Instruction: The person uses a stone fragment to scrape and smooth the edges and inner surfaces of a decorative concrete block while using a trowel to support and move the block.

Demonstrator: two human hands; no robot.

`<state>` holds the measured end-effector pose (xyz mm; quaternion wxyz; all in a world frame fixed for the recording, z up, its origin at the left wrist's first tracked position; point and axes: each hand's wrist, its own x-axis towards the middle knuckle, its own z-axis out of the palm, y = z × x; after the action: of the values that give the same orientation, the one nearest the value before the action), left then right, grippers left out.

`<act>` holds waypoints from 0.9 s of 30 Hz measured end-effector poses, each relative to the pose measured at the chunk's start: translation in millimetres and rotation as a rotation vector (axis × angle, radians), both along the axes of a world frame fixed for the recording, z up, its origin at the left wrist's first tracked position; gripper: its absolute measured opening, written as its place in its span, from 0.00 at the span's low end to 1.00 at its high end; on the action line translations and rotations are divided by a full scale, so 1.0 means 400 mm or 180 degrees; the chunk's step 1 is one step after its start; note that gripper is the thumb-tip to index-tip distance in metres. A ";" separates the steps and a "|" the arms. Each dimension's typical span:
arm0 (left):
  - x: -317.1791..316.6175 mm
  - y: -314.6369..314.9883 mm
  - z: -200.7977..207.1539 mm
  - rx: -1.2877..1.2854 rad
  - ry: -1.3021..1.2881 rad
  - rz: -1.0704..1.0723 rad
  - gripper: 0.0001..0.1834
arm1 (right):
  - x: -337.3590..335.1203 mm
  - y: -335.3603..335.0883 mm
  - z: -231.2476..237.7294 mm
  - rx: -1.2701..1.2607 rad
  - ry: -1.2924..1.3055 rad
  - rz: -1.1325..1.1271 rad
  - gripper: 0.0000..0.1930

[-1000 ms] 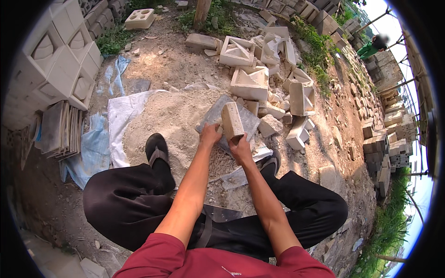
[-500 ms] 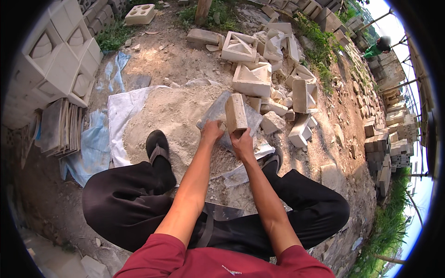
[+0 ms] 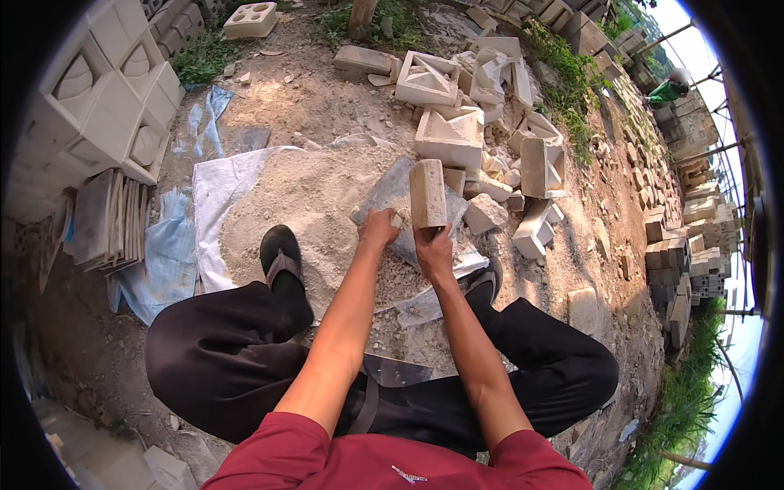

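My right hand (image 3: 434,249) grips the near end of a long beige block (image 3: 427,194), whose narrow side faces up. Left of the block, my left hand (image 3: 378,227) is closed, its fingers curled at a small pale bit by the thumb side; what it grips is mostly hidden. Beneath both hands lies a flat dark grey board (image 3: 384,189), partly dusted with sand. The board rests at the right edge of a heap of pale sand (image 3: 286,200), spread over a white sheet (image 3: 208,204).
Broken moulded blocks (image 3: 449,135) are piled beyond the board to the right. Patterned blocks (image 3: 106,90) are stacked at the left, above leaning thin boards (image 3: 106,220) and a blue sheet (image 3: 159,269). My sandalled feet flank the sand. A person (image 3: 671,88) in green is far right.
The block stands a little more upright in my right hand. Both hands stay at the board, with little movement; the whole view has shifted slightly.
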<state>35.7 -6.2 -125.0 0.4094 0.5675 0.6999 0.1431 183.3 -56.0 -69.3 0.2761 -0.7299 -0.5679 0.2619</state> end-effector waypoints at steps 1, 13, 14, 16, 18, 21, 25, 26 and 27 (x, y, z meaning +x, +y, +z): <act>0.007 0.002 0.006 0.0036 0.0023 -0.0064 0.27 | 0.006 -0.002 -0.003 -0.0014 -0.0029 0.0028 0.38; 0.009 -0.015 0.019 0.0150 0.0222 0.0422 0.26 | 0.007 0.013 0.014 0.0065 0.0255 -0.0044 0.39; 0.013 -0.017 0.030 0.0132 0.0262 0.0486 0.26 | 0.013 0.003 0.001 -0.0052 0.0187 -0.0014 0.39; 0.012 -0.020 0.045 0.0105 0.0348 0.0639 0.26 | 0.016 -0.015 -0.017 -0.0278 0.0061 0.0068 0.40; 0.006 -0.017 0.052 0.0195 0.0441 0.0820 0.26 | 0.024 -0.014 -0.026 -0.0390 0.0113 0.0125 0.39; -0.030 -0.017 0.036 0.0332 0.0606 0.1105 0.25 | 0.021 0.013 -0.007 -0.0438 0.0138 0.0218 0.39; -0.048 -0.021 0.035 0.0246 0.0705 0.1078 0.25 | 0.009 0.004 -0.010 0.0274 0.0358 0.0206 0.38; -0.048 -0.020 0.037 0.0231 0.0739 0.1053 0.25 | 0.007 -0.003 -0.014 0.0096 0.0260 0.0210 0.38; -0.047 -0.019 0.040 0.0215 0.0773 0.1027 0.26 | 0.004 -0.012 -0.017 -0.0082 0.0161 0.0214 0.38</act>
<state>17.0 -13.7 -109.0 0.2744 0.4745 0.8208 0.1608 184.9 -60.9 -76.1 0.2720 -0.7070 -0.5815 0.2967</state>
